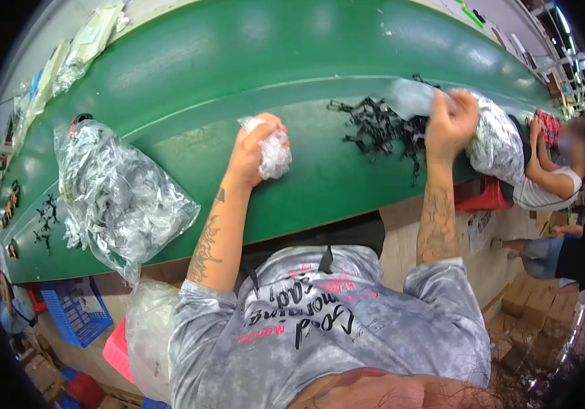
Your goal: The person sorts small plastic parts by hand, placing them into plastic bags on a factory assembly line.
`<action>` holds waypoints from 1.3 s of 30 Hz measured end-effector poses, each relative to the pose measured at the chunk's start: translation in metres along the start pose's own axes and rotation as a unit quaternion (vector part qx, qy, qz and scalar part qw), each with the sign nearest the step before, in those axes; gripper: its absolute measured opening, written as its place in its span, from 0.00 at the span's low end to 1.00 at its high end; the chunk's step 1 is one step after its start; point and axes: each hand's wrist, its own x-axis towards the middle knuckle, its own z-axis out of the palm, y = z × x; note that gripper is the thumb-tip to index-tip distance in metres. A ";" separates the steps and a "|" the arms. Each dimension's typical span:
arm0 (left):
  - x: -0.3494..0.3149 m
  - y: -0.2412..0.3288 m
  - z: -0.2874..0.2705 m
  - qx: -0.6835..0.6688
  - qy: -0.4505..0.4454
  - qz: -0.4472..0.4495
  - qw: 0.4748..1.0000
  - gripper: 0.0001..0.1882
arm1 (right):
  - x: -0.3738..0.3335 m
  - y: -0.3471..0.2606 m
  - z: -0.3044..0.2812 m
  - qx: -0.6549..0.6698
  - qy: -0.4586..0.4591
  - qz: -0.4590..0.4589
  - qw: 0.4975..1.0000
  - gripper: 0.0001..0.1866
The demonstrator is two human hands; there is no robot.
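Note:
My left hand is closed round a wad of crumpled clear plastic bags, held above the green work surface. To the right, my raised right hand pinches a clear plastic bag, which is smeared by motion. Whether that bag has anything inside cannot be made out. Below and left of this hand lies a loose heap of thin black strap-like pieces. A large clear sack full of small bags with dark contents rests left of my left hand.
A second stuffed clear sack stands at the right, beside a co-worker. More black pieces lie at the far left. A blue basket and a pink bin stand below the table edge; cardboard boxes are stacked lower right.

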 end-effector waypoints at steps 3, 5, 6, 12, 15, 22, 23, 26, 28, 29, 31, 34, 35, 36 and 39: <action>-0.005 0.002 -0.009 0.005 -0.012 0.001 1.000 0.11 | -0.004 -0.032 0.003 -0.047 -0.164 0.189 0.967 0.11; -0.007 -0.004 -0.003 0.012 -0.004 -0.023 1.000 0.12 | -0.002 -0.024 -0.015 0.030 -0.046 0.116 0.992 0.10; -0.004 -0.001 -0.004 0.017 -0.029 -0.009 0.999 0.14 | 0.005 -0.018 -0.021 0.060 -0.061 0.109 0.990 0.11; -0.013 0.005 -0.003 0.010 -0.096 0.023 0.995 0.35 | -0.052 -0.074 0.029 0.184 -0.267 0.153 0.934 0.08; -0.018 0.003 0.020 -0.089 -0.083 0.024 0.992 0.35 | -0.087 -0.115 0.062 0.178 -0.483 0.083 0.854 0.06; -0.018 -0.007 -0.011 -0.033 0.033 0.125 0.991 0.10 | -0.136 -0.132 0.057 0.237 -0.491 0.033 0.838 0.08; -0.029 0.002 -0.002 -0.030 0.039 0.130 0.990 0.10 | -0.126 -0.138 0.049 0.252 -0.474 0.028 0.843 0.08; -0.075 0.040 0.016 -0.042 0.112 0.183 0.976 0.16 | -0.108 -0.145 0.029 0.280 -0.504 0.038 0.817 0.09; -0.109 0.078 0.003 0.159 0.140 0.240 0.948 0.20 | -0.105 -0.137 0.019 0.268 -0.520 0.090 0.806 0.09; -0.130 0.101 -0.003 0.287 0.193 0.266 0.900 0.17 | -0.102 -0.132 0.014 0.260 -0.535 0.139 0.791 0.09; -0.168 0.147 -0.012 0.609 0.311 0.325 0.653 0.09 | -0.105 -0.117 0.010 0.292 -0.536 0.173 0.773 0.09; -0.198 0.186 -0.029 0.774 0.365 0.120 0.503 0.09 | -0.105 -0.119 0.006 0.502 -0.556 0.337 0.570 0.18; -0.199 0.189 -0.044 0.786 0.370 0.041 0.494 0.10 | -0.101 -0.126 0.009 0.537 -0.566 0.366 0.508 0.24; -0.205 0.189 -0.061 0.835 0.330 0.032 0.439 0.11 | -0.098 -0.138 0.013 0.597 -0.579 0.364 0.419 0.25; -0.212 0.179 -0.117 0.883 0.165 0.086 0.431 0.11 | -0.083 -0.194 0.016 0.706 -0.590 0.360 0.152 0.29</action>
